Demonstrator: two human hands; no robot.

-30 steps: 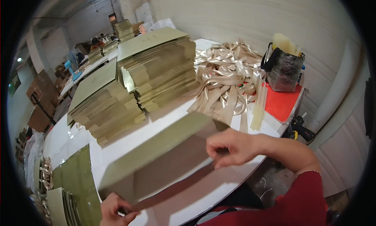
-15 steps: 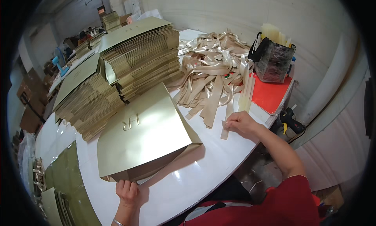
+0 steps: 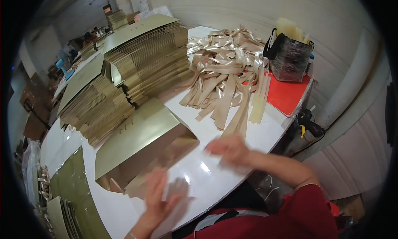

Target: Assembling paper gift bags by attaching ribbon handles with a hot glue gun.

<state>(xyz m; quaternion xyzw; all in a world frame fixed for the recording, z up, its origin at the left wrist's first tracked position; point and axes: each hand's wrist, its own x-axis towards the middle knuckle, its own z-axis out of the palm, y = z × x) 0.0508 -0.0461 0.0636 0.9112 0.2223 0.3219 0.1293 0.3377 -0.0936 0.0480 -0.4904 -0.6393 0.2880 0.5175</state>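
Note:
A gold paper bag [image 3: 137, 137] lies on its side on the white table, its mouth gaping toward me and its inside showing. My left hand [image 3: 159, 197] is just in front of that mouth, thumb and fingers apart, with nothing seen in it. To the right of the bag, my right hand [image 3: 232, 150] hovers over the tabletop, smeared by motion, so its grip cannot be read. Close behind it, a satin ribbon [image 3: 239, 125] trails from a heap of beige ribbons [image 3: 222, 75]. Pale translucent strips [image 3: 259, 108] lie beside the heap.
Tall stacks of flat gold bags [image 3: 145, 52] stand behind the open one. A dark bag of pale sticks [image 3: 290, 58] sits on a red sheet [image 3: 288, 96] at right. A black glue gun [image 3: 309, 127] hangs by the table edge. More olive-gold bags [image 3: 66, 218] are at lower left.
The bag has opened wider and shifted slightly left. My left hand has left its bottom corner, moving right with fingers spread. My right hand has moved left from the ribbon end it was pinching.

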